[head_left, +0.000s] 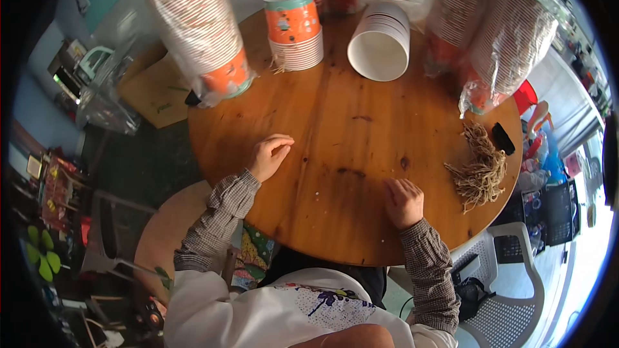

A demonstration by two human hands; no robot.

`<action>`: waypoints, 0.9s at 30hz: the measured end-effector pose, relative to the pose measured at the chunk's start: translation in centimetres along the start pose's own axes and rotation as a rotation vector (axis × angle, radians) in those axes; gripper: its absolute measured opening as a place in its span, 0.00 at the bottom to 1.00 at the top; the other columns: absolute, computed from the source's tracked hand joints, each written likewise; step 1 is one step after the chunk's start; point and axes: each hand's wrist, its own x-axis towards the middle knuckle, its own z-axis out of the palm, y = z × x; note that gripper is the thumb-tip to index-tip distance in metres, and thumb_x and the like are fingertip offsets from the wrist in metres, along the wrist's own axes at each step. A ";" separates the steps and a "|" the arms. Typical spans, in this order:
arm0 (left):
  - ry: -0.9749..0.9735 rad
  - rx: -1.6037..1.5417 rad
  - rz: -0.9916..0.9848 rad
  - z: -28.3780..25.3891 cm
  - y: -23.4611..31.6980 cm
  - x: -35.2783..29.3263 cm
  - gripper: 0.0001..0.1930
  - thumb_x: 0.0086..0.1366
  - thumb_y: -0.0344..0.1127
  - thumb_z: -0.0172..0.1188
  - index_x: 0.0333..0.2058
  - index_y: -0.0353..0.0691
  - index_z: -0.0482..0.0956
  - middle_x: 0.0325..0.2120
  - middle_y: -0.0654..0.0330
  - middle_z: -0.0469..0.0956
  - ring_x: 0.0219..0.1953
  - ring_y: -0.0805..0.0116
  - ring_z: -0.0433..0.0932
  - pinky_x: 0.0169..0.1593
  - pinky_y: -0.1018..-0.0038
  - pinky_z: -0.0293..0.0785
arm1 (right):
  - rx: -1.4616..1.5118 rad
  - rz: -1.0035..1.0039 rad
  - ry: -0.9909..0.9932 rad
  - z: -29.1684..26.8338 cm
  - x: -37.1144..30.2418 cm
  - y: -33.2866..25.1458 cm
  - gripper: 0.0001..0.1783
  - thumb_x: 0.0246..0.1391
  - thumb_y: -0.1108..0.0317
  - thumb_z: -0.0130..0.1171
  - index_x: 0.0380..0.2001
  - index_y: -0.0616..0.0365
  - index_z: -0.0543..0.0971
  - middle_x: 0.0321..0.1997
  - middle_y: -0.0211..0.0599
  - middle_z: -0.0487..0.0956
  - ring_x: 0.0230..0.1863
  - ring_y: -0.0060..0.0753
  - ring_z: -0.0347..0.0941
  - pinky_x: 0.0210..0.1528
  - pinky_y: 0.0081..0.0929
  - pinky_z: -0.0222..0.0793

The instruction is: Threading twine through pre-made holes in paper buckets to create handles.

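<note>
Both my hands rest at the round wooden table [335, 148], each apart from the things on it. My left hand [271, 156] lies near the table's left side, fingers loosely bent and thumb a little apart, with nothing seen in it. Nearer the front edge, my right hand [404, 203] is low over the wood, its fingers relaxed and slightly curled, and no object shows in it. Closest to the right hand is a tangled bundle of beige twine [480, 171]. Beyond my hands stands a short stack of orange paper buckets [293, 29], upside down, beside white nested buckets [380, 42] lying sideways.
Tall plastic-wrapped bucket stacks stand at the far left [196, 26] and far right [509, 38], with more behind. A small black object [503, 138] lies beside the twine. A grey chair [516, 290] is at right, a round stool [171, 232] at left, a cardboard box [155, 87] beyond.
</note>
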 end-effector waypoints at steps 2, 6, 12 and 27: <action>0.047 -0.007 -0.033 0.3 -0.6 -0.1 0.06 0.60 0.25 0.59 0.37 0.34 0.80 0.38 0.55 0.81 0.41 0.61 0.80 0.45 0.72 0.76 | 0.001 0.011 0.035 0.1 0.1 0.0 0.03 0.48 0.74 0.60 0.29 0.59 0.78 0.23 0.39 0.76 0.26 0.43 0.75 0.29 0.36 0.71; 0.109 0.017 0.010 1.8 -0.4 1.6 0.04 0.62 0.24 0.58 0.35 0.33 0.79 0.35 0.56 0.80 0.36 0.62 0.80 0.40 0.73 0.76 | 0.026 0.034 0.069 -0.1 0.3 0.1 0.03 0.50 0.73 0.59 0.29 0.59 0.78 0.24 0.40 0.77 0.27 0.43 0.75 0.30 0.35 0.72; 0.062 -0.032 0.099 4.9 -0.8 3.4 0.04 0.62 0.24 0.57 0.35 0.32 0.78 0.34 0.55 0.79 0.36 0.62 0.79 0.40 0.74 0.75 | -0.017 0.079 0.073 0.0 0.5 0.6 0.04 0.50 0.72 0.59 0.31 0.59 0.78 0.27 0.39 0.79 0.29 0.42 0.77 0.33 0.35 0.73; 1.106 -0.032 -0.339 -15.7 -16.1 0.9 0.09 0.68 0.32 0.53 0.43 0.35 0.76 0.40 0.58 0.79 0.44 0.70 0.76 0.49 0.73 0.71 | -0.048 0.130 -0.037 0.2 0.7 0.6 0.04 0.50 0.73 0.60 0.31 0.60 0.79 0.28 0.41 0.79 0.29 0.44 0.75 0.32 0.35 0.72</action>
